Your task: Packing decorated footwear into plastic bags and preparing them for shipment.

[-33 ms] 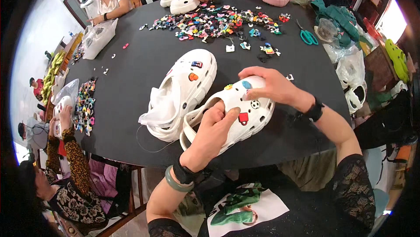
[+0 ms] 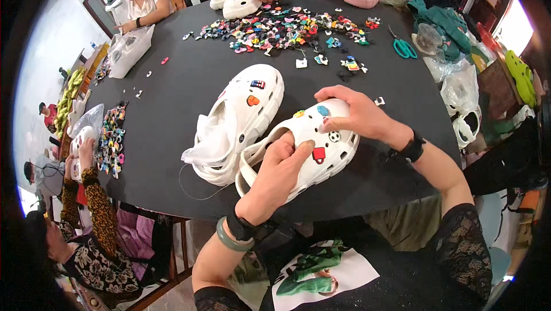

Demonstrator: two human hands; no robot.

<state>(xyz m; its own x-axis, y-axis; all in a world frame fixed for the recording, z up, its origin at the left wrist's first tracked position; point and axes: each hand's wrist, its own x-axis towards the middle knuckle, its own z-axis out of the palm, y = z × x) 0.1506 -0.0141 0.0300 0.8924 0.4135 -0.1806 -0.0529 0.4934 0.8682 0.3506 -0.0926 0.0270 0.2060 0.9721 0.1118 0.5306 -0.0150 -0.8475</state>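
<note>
A white clog [image 2: 313,178] lies tilted on the table in front of me, its toe toward the far right. My left hand [image 2: 272,176] grips its upper, with fingers inside the foot opening and the thumb on top. Around the toe curls my right hand [image 2: 367,117], thumb beside a blue charm [image 2: 323,111]. The upper also carries a red bag-shaped charm [image 2: 319,155], a football charm [image 2: 334,136] and a yellow charm [image 2: 298,114]. Just left stands a second white clog [image 2: 265,117] with an orange charm [image 2: 253,100] and white plastic stuffed in its heel.
Beyond the clogs, a heap of colourful shoe charms [image 2: 287,30] spreads over the dark table [image 2: 172,110]. Teal-handled scissors [image 2: 404,48] lie far right. More charms [image 2: 112,142] lie at left, near a co-worker's hands [image 2: 86,153]. A plastic bag [image 2: 129,53] sits far left.
My right wrist has shifted very slightly to the left. Both hands keep their hold on the clog, and the other things look the same.
</note>
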